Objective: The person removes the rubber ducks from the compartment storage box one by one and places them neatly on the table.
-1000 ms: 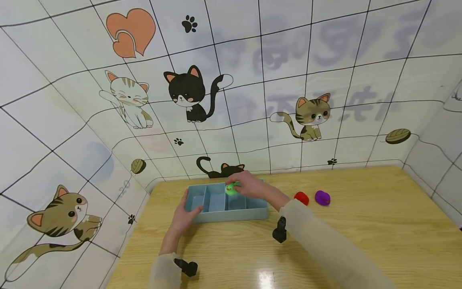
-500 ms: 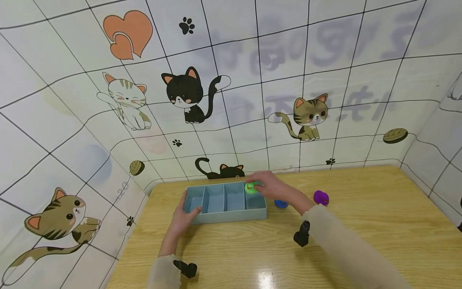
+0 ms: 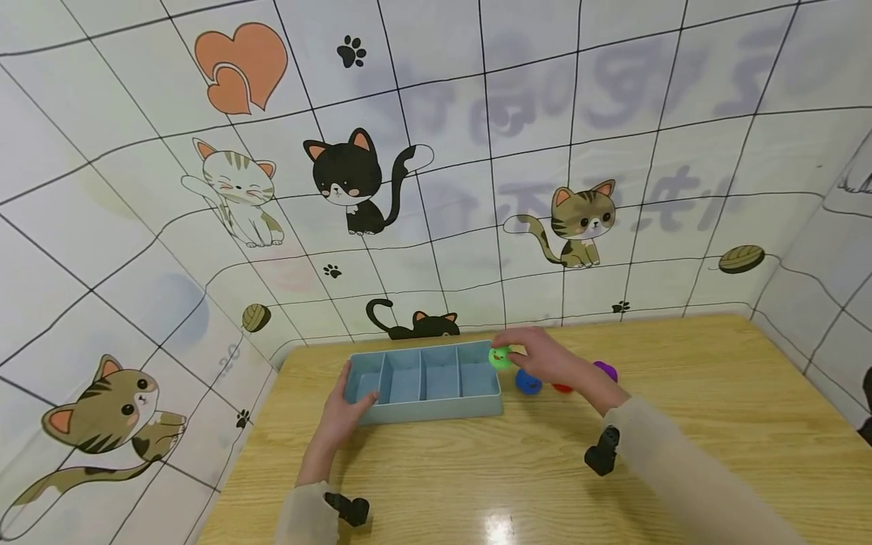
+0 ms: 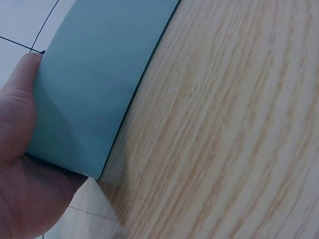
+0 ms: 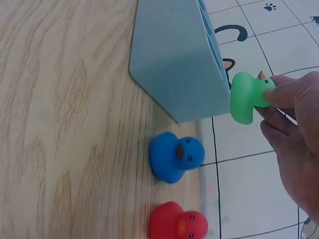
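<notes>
A blue-grey divided box (image 3: 429,410) stands on the table with several compartments, all of them bare inside. My left hand (image 3: 344,412) grips its left end, thumb by the front wall; the left wrist view shows this hand (image 4: 25,144) around the corner of the box (image 4: 94,84). A green rubber duck (image 5: 246,97) is pinched by the head in my right hand (image 5: 299,109). In the head view, the right hand (image 3: 545,356) holds the duck (image 3: 500,358) above the table at the box's right end.
A blue rubber duck (image 3: 527,382) sits just right of the box. Beyond it are a red duck (image 5: 174,221) and a purple duck (image 3: 605,371), partly hidden by my right arm. A wall with cat drawings (image 3: 463,250) rises behind the table (image 3: 436,469).
My right hand has carried the green duck rightward, from over the box's compartments to past its right end. The left hand keeps its grip on the box.
</notes>
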`<move>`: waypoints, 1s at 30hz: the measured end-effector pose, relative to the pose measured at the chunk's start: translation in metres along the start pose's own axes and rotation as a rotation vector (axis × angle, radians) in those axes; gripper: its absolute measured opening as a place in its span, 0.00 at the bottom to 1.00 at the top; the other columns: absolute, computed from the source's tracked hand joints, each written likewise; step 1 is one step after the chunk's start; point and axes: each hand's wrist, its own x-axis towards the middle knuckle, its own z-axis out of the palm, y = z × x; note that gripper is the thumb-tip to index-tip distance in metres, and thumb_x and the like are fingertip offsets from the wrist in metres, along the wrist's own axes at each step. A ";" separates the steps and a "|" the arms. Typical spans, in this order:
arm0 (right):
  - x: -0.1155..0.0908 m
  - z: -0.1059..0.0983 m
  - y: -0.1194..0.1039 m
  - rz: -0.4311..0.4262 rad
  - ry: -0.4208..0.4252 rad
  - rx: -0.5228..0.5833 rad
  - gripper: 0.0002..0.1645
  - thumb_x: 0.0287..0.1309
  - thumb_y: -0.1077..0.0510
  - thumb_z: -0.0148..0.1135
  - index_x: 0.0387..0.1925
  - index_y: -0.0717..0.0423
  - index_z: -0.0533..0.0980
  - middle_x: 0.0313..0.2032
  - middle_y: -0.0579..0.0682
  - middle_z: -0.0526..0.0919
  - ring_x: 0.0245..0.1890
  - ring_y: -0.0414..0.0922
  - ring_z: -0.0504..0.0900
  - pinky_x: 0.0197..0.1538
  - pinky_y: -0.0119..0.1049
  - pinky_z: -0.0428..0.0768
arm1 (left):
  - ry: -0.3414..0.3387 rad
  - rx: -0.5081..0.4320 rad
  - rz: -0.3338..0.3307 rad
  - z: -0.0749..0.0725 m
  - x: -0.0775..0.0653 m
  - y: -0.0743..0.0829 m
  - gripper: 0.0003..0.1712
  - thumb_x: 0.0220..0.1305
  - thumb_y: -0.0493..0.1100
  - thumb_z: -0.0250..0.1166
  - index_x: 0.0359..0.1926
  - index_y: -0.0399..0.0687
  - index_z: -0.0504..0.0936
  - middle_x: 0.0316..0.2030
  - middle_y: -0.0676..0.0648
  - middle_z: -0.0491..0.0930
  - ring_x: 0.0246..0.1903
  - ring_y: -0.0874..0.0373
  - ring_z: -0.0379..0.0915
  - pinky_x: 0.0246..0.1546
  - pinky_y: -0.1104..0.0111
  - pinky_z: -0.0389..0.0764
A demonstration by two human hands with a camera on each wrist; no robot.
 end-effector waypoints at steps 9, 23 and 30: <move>-0.025 -0.016 0.016 0.045 0.056 -0.026 0.19 0.62 0.75 0.64 0.54 0.66 0.82 0.58 0.65 0.81 0.61 0.65 0.77 0.60 0.62 0.76 | -0.011 0.020 -0.012 -0.003 0.000 -0.001 0.55 0.68 0.48 0.70 0.83 0.46 0.44 0.78 0.30 0.47 0.76 0.30 0.41 0.73 0.39 0.50; -0.082 -0.052 0.040 0.061 0.141 -0.116 0.21 0.55 0.79 0.66 0.51 0.70 0.82 0.52 0.66 0.84 0.54 0.67 0.81 0.54 0.63 0.79 | -0.017 0.017 -0.015 -0.001 -0.001 0.001 0.54 0.69 0.47 0.69 0.83 0.46 0.44 0.78 0.29 0.46 0.76 0.30 0.41 0.73 0.39 0.50; -0.111 -0.070 0.052 0.136 0.160 -0.149 0.20 0.56 0.78 0.67 0.52 0.70 0.81 0.53 0.68 0.83 0.55 0.69 0.79 0.55 0.65 0.77 | -0.016 0.025 -0.022 0.000 -0.001 0.000 0.55 0.68 0.48 0.69 0.83 0.48 0.44 0.78 0.29 0.47 0.76 0.31 0.41 0.73 0.39 0.50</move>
